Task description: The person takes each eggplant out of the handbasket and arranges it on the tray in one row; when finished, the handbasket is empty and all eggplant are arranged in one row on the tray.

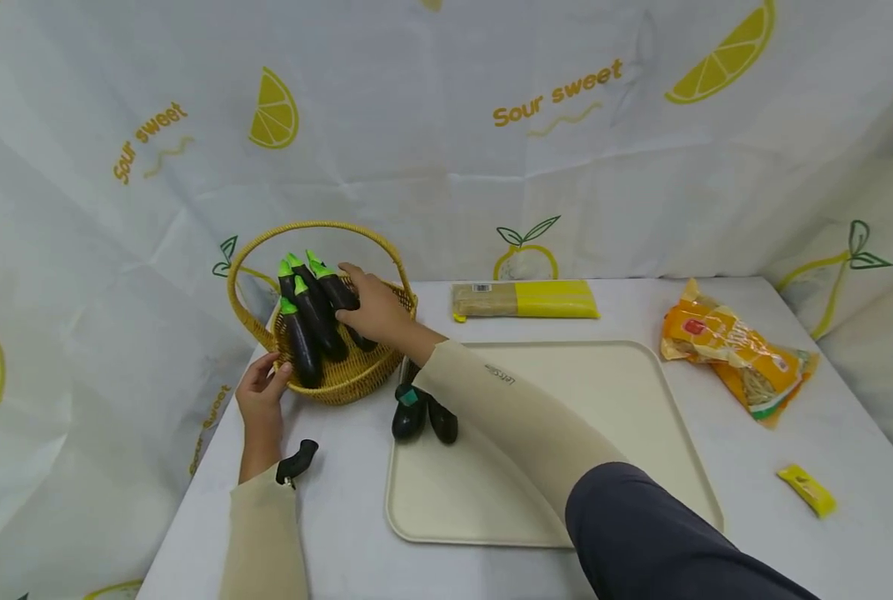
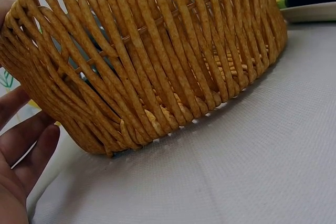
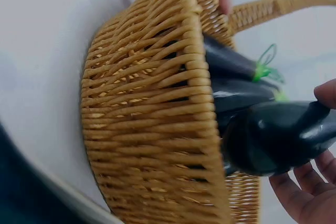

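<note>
A woven basket (image 1: 349,383) with a tall handle stands at the table's left, holding several dark eggplants (image 1: 315,321) with bright green caps. My left hand (image 1: 261,396) grips the basket's near left rim; in the left wrist view its fingers (image 2: 39,148) lie against the woven side. Over the basket's right part, my right hand (image 1: 377,312) holds one eggplant (image 3: 278,137) between thumb and fingers. That eggplant leans across the others, its rounded end just inside the rim in the right wrist view.
A cream tray (image 1: 551,508) lies right of the basket, crossed by my right sleeve. Dark eggplants (image 1: 409,419) rest at its left edge. Behind it is a yellow-ended packet (image 1: 525,300). An orange bag (image 1: 739,350) and small yellow packet (image 1: 808,490) lie at right.
</note>
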The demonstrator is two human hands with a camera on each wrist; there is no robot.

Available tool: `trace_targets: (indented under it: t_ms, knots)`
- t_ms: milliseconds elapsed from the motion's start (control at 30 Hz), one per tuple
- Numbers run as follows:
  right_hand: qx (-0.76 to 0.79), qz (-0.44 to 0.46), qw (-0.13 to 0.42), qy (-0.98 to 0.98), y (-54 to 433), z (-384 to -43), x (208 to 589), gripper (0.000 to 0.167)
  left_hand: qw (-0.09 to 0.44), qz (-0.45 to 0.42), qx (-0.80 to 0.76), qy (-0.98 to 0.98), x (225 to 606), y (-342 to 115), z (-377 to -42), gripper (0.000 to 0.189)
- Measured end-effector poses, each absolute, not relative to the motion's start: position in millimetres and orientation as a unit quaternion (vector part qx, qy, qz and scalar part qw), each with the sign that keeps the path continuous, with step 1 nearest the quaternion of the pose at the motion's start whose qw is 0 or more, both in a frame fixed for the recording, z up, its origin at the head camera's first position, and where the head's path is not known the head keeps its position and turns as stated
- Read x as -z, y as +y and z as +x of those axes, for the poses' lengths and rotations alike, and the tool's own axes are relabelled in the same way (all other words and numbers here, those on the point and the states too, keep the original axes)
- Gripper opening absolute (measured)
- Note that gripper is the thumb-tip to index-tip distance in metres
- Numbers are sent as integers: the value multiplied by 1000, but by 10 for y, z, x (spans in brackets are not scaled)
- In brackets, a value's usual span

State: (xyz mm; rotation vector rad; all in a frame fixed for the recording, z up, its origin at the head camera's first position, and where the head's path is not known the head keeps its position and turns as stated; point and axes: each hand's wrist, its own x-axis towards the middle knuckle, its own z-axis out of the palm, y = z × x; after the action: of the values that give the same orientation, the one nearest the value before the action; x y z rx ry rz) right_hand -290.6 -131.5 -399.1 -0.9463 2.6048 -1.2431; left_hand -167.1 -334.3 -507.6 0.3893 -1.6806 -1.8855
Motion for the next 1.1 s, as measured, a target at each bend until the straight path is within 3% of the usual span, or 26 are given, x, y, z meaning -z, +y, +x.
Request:
trace_targets:
  t_ms: [267,567,1100]
  knots:
    - [421,-352,25,836,-882,-2767,3832,78,281,151,699,-640,5109,-3339,-1706,45]
    - [430,-329,17,841,-399,-2643,3883,79,284,147,697,-643,5118,-3321,-1700,43]
    - [467,-206,16,860,363,-2578,4423,82,290,150,703,-632,5091,-3367,-1675,42]
